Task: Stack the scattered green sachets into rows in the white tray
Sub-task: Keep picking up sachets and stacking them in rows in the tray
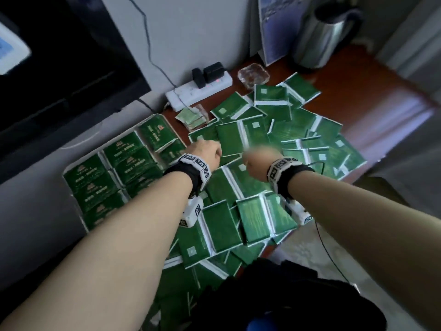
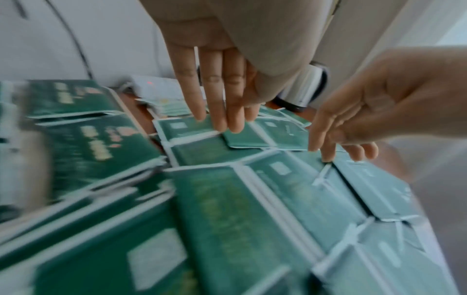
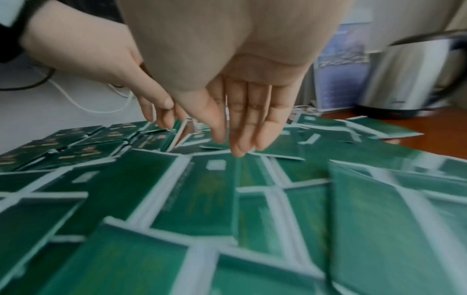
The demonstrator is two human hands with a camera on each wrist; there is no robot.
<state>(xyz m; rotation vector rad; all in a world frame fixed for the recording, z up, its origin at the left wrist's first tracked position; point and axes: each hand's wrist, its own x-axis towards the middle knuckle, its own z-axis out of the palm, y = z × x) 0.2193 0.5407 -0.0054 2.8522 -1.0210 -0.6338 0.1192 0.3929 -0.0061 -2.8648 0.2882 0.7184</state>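
Reddish-brown wooden surface point(image 1: 358, 91), set against a pale grey wall, carrying the following.

Green sachets point(image 1: 250, 218): a large loose heap, overlapping at all angles, spread from the middle of the surface to its near and right edges. Each is flat and rectangular with white sealed borders; many show a small pale square on the face.

White tray point(image 1: 68, 169): at the left, touching the heap. Holds further sachets printed with gold lettering, laid in neat overlapping rows that fill what shows of it.

Left hand point(image 1: 206, 152): over the far left part of the heap, just beside the tray's far end. Fingers point(image 2: 215, 95) straight and close together, pointing down, tips touching the top of a sachet. Nothing is gripped.

Right hand point(image 1: 259, 158): just beside the left, over the middle of the heap, blurred in the head view. Fingers point(image 3: 242, 123) straight and together, tips down at the sachets; whether they actually touch cannot be told. Nothing is gripped.

Wrist bands: one black band with white marker blocks on each forearm.

White power strip point(image 1: 198, 90): at the wall beyond the heap, two black plugs in it, red light showing.

Glass ashtray point(image 1: 253, 75): just right of the strip.

Steel electric kettle point(image 1: 327, 34): far right corner, well apart from the hands.

Small pile of paler green packets point(image 1: 191, 118): between strip and heap.

Dark television screen point(image 1: 59, 68): upper left, above the tray.
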